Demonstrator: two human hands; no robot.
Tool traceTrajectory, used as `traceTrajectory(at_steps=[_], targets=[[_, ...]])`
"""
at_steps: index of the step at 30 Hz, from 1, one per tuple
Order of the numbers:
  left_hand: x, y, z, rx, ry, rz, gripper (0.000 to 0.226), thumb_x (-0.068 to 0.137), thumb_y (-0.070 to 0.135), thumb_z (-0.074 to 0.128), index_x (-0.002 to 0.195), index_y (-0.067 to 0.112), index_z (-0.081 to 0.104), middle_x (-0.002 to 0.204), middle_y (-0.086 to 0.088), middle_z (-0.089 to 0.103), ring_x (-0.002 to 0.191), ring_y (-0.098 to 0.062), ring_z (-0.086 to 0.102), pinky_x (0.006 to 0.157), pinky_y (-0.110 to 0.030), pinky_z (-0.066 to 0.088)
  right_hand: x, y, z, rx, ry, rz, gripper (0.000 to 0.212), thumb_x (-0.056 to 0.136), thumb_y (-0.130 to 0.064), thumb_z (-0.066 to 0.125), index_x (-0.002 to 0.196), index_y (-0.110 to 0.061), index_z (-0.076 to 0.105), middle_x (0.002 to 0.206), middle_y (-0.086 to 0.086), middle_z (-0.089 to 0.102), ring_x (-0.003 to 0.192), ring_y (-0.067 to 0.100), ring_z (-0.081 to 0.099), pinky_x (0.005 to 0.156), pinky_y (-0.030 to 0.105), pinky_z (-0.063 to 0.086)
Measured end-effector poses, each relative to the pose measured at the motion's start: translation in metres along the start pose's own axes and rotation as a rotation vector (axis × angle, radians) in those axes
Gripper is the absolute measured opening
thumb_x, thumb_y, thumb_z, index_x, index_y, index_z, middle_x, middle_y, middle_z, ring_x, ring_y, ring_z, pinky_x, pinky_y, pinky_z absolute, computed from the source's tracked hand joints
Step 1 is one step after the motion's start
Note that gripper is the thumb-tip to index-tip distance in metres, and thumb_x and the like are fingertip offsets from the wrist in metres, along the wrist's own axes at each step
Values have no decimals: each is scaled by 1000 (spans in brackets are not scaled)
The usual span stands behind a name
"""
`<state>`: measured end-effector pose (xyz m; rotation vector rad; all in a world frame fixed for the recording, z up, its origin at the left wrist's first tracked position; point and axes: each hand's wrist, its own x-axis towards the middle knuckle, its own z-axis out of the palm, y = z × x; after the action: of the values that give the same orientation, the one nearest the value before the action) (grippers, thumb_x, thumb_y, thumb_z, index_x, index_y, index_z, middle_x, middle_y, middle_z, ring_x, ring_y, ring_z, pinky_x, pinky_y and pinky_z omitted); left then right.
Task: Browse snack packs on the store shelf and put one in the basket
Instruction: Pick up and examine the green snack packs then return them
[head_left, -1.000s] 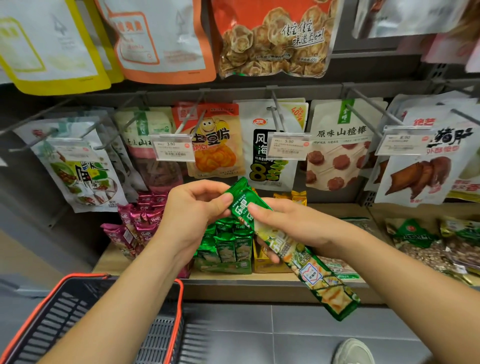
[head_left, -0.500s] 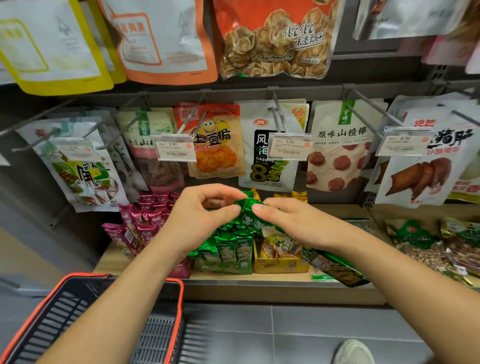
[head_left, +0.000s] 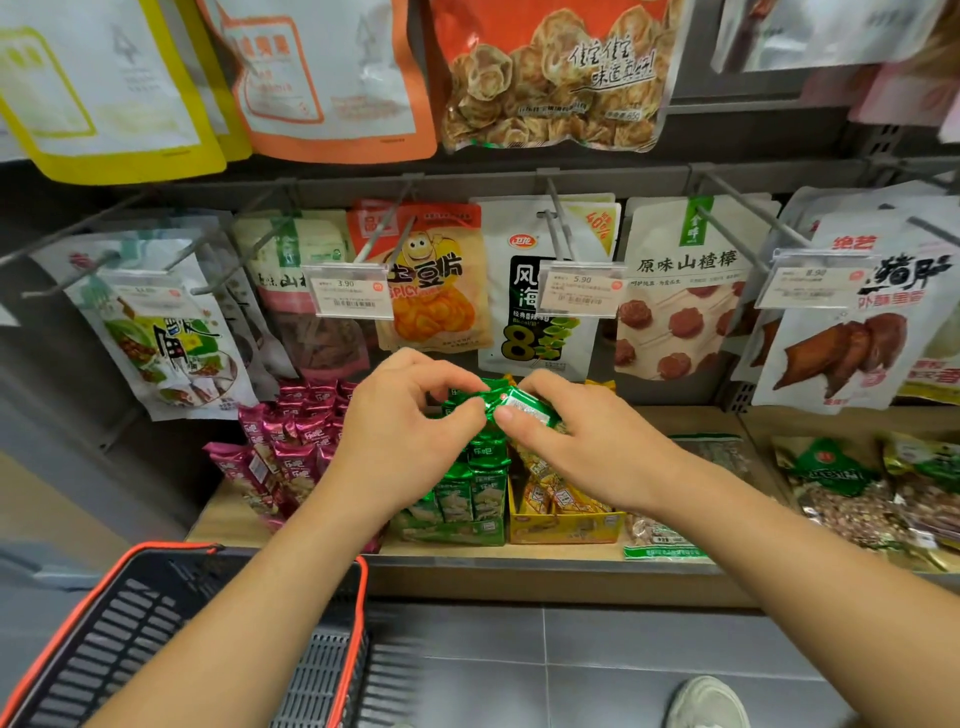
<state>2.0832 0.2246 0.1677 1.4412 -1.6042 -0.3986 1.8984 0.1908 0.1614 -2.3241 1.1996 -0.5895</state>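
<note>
Pinching one green snack pack (head_left: 521, 406) from both sides, the left hand (head_left: 410, 431) and the right hand (head_left: 587, 447) meet above the shelf (head_left: 519, 566). Each hand's thumb and curled fingertips close on the crinkled wrapper. The pack hangs just over a green box (head_left: 457, 519) of like packs, whose wrappers read 乐吧. The black basket (head_left: 358, 597) with its orange rim sits low on the left under the left forearm, well apart from the pack.

Left of the green box lie pink packs (head_left: 291, 452) printed with the same 乐吧, and on its right stands a yellow box (head_left: 566, 522) of yellow packs.

On the hooks above:
- A price tag (head_left: 347, 297) reads 3.90. Beside it hangs an orange and yellow bag (head_left: 441, 280) with a smiling cartoon face, marked SPICY.
- A second tag (head_left: 581, 292) reads 5.90. It fronts a white bag (head_left: 524, 338) with a large 8 and a yellow corner reading 40%.
- A white bag (head_left: 685, 312) reads 原味山楂棒 and shows red discs on sticks.
- A third tag (head_left: 815, 280), on the right, reads 8.90, though it is blurred.
</note>
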Motion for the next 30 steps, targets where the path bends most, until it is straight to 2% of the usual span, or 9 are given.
traceTrajectory(at_steps=[3,7,11,13,17,21,25,26,30], targets=[[2,-1,-2,-91,5,-66,22,79,18,75,69,37,72,59,3,62,54,-1,48,55,-17,39,1,-1,2,-26,58,-25,45,90,-68,30,104,-30,49,78,-8,60,69,7,56,62,42,47],[2,-3,-4,-53,-22,-87,18,83,20,72,68,30,72,54,18,62,50,3,51,51,-9,38,1,-1,6,-98,82,-41,45,90,-67,34,112,-30,48,87,-10,60,75,5,56,63,37,47],[3,-4,-6,-2,64,-36,14,87,22,69,73,22,71,56,12,61,54,1,51,52,-11,39,2,-2,3,102,-68,0,42,92,-57,48,124,-30,49,98,-10,64,83,5,61,72,32,50],[8,-8,-11,1,135,-46,15,88,21,66,74,23,68,60,8,59,55,-1,48,54,-18,39,3,-2,1,242,-153,71,35,91,-51,55,118,-30,59,91,-8,67,79,6,63,72,29,50],[14,-24,-16,-25,197,-156,16,87,24,66,71,25,65,55,9,46,49,-4,38,51,-26,33,2,-1,-1,469,-171,144,15,92,-33,64,92,-22,73,64,-17,65,53,-7,53,51,10,38],[14,-31,-7,-38,226,-234,9,79,30,70,78,28,62,59,11,42,49,-3,35,54,-30,34,0,-2,3,512,-127,179,17,88,-34,69,90,-18,73,67,-7,65,55,0,53,56,19,41],[15,-29,3,-170,209,-307,41,61,54,73,92,36,53,75,6,48,59,-6,45,58,-26,39,1,-9,15,661,-91,236,25,86,-26,72,100,-5,66,79,9,66,73,17,60,72,47,54],[14,-26,6,-195,196,-323,49,57,59,72,96,37,52,78,4,51,61,-7,49,59,-26,41,1,-11,17,701,-77,254,27,85,-24,73,101,-4,64,82,12,66,77,19,63,77,49,56],[10,-19,15,-338,45,-432,80,51,66,75,118,29,51,93,-5,67,82,-13,68,71,-35,55,0,-14,16,833,-27,275,22,82,-21,76,95,-10,62,89,16,70,77,15,70,72,37,60]])
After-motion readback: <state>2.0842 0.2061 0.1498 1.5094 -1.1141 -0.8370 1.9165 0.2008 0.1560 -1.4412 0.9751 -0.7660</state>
